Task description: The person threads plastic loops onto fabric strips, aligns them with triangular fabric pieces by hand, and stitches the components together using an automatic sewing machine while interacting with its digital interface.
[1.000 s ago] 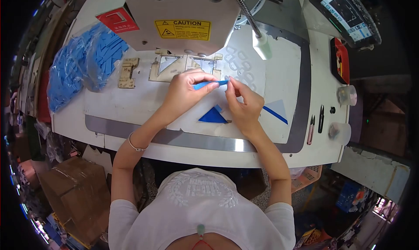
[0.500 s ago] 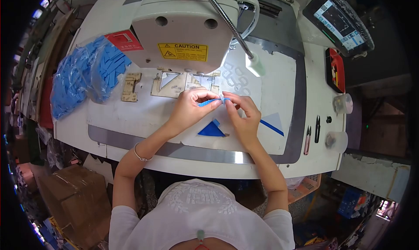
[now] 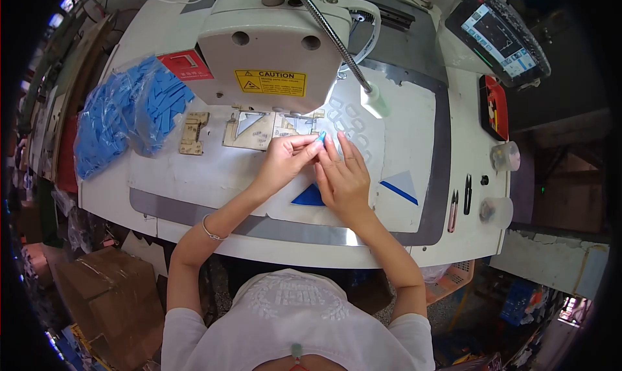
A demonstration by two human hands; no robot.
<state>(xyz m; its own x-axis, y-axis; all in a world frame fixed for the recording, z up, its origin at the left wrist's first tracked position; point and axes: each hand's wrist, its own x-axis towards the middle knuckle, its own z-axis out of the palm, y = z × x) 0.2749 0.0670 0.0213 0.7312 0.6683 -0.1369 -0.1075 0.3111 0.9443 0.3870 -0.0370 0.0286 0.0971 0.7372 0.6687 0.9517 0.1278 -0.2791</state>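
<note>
Below the sewing machine head, my left hand (image 3: 290,158) is closed, with a small folded blue strip (image 3: 321,136) pinched between thumb and fingertips. My right hand (image 3: 345,178) is beside it, fingers stretched out and their tips close to the strip; whether they touch it I cannot tell. A dark blue triangular piece (image 3: 307,196) lies under the hands, its right part hidden by my right hand. To the right rests a pale triangle with a blue edge (image 3: 400,186). Behind my hands sits a template board (image 3: 249,138) with triangular cut-outs.
The sewing machine head (image 3: 272,47) overhangs the work area, with a bendable lamp (image 3: 374,102) beside it. A bag of blue strips (image 3: 129,109) lies left. Clear plastic rings (image 3: 350,126) are behind my right hand. Thread snips (image 3: 453,210) and black tweezers (image 3: 467,195) lie right.
The blue strip, earlier stretched between both hands, is now folded small at my left fingertips. My right hand has shifted left and its fingers have straightened, covering part of the dark blue triangle.
</note>
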